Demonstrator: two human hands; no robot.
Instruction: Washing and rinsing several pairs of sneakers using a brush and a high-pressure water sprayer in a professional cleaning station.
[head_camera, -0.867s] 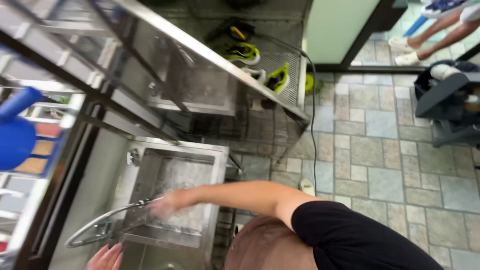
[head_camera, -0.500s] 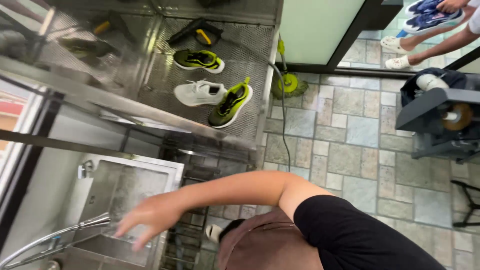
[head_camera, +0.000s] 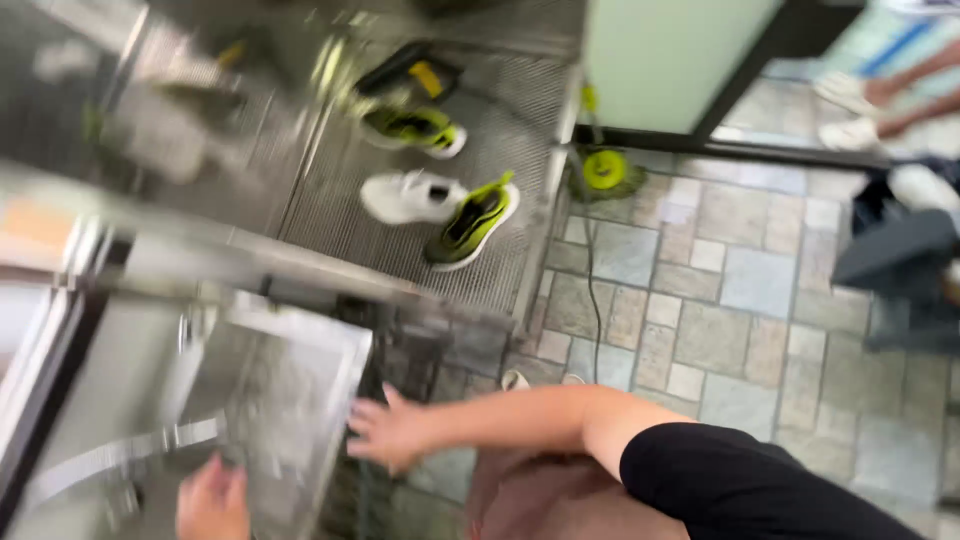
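Note:
My right hand (head_camera: 385, 435) reaches left from my black sleeve, fingers spread and holding nothing. It hovers at the right edge of a steel sink basin (head_camera: 290, 395). My left hand (head_camera: 212, 500) shows at the bottom edge, blurred, close to a curved chrome faucet (head_camera: 100, 460). Whether its fingers are closed on anything is unclear.
A steel grate shelf (head_camera: 500, 110) above the sink holds a white shoe (head_camera: 410, 197) and two green-and-black shoes (head_camera: 470, 225). A round green device (head_camera: 605, 170) with a cord lies on the tiled floor (head_camera: 720, 330). A grey machine (head_camera: 900, 270) stands right; another person's legs (head_camera: 900, 80) are beyond.
My right hand has drawn back from the faucet to the sink's right edge. The view has swung, so the shoes sit lower in frame, and my left hand shows again at the bottom.

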